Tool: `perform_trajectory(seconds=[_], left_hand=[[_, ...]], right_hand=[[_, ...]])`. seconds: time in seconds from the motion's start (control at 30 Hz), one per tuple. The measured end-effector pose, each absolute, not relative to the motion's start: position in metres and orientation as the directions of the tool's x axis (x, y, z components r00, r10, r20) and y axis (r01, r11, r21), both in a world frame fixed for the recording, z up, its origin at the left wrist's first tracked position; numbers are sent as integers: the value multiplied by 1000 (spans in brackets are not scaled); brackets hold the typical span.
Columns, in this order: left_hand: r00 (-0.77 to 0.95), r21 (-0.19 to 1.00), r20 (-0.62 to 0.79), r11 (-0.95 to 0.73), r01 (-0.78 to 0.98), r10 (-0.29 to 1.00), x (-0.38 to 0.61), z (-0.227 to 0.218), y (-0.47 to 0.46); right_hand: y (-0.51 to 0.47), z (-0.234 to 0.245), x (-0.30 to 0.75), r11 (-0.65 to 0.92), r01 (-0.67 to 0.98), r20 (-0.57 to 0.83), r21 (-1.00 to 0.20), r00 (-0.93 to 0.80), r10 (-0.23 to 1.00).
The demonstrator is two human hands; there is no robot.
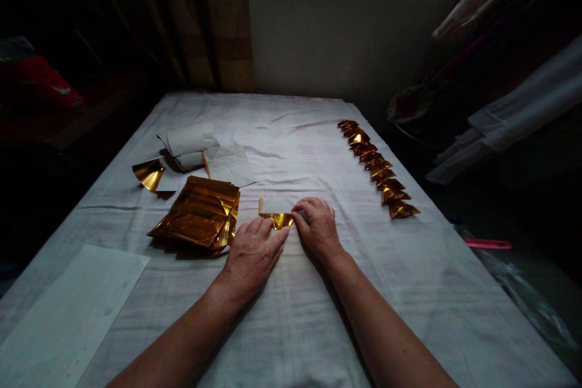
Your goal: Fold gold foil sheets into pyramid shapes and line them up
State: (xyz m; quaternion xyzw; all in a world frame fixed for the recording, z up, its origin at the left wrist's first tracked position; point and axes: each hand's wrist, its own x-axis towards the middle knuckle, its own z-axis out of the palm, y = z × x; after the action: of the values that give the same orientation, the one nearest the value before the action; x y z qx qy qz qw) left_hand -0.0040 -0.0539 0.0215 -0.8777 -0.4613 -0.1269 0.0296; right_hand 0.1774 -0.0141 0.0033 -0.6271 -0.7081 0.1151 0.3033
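Observation:
A small sheet of gold foil paper (282, 220) with a pale back lies on the cloth, its near part folded over so the gold side faces up. My left hand (256, 250) presses the near left part of that fold, thumb and fingers on the paper. At its right corner, my right hand (319, 227) pinches the edge with curled fingers. To the left of my left hand is a stack of gold foil sheets (197, 215). A row of folded gold foil pieces (381, 174) runs along the right side of the bed-like surface.
A white sheet (68, 309) lies at the near left on the pale cloth (291, 145). Beyond the stack are pale papers (191, 140) and a curled gold foil piece (149, 176). A curtain (218, 18) hangs behind; a pink handle (488, 244) shows past the right edge.

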Motion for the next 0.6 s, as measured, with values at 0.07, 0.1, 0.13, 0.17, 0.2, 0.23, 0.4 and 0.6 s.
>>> perform_trajectory(seconds=[0.07, 0.1, 0.13, 0.17, 0.2, 0.23, 0.4, 0.6], left_hand=[[540, 67, 251, -571, 818, 803, -3, 21, -54], [540, 67, 251, -571, 818, 804, -3, 21, -54], [540, 66, 250, -571, 819, 804, -3, 21, -54], [541, 63, 250, -571, 818, 803, -3, 21, -54], [544, 59, 253, -574, 816, 800, -3, 20, -54], [547, 56, 259, -577, 815, 796, -3, 20, -54], [510, 91, 352, -571, 816, 785, -5, 10, -54], [437, 184, 377, -529, 829, 817, -7, 4, -50]], right_hand=[[-13, 2, 178, 184, 817, 289, -547, -22, 957], [-13, 1, 178, 182, 817, 291, -546, -19, 956], [-13, 0, 178, 182, 820, 295, -543, -16, 955], [-12, -1, 178, 184, 823, 301, -537, -17, 954], [-12, -2, 178, 191, 826, 308, -531, -21, 951], [-13, -2, 178, 201, 828, 320, -523, -27, 947], [-20, -3, 179, 306, 833, 455, -461, -74, 887], [-32, 0, 185, 410, 792, 499, -452, -156, 852]])
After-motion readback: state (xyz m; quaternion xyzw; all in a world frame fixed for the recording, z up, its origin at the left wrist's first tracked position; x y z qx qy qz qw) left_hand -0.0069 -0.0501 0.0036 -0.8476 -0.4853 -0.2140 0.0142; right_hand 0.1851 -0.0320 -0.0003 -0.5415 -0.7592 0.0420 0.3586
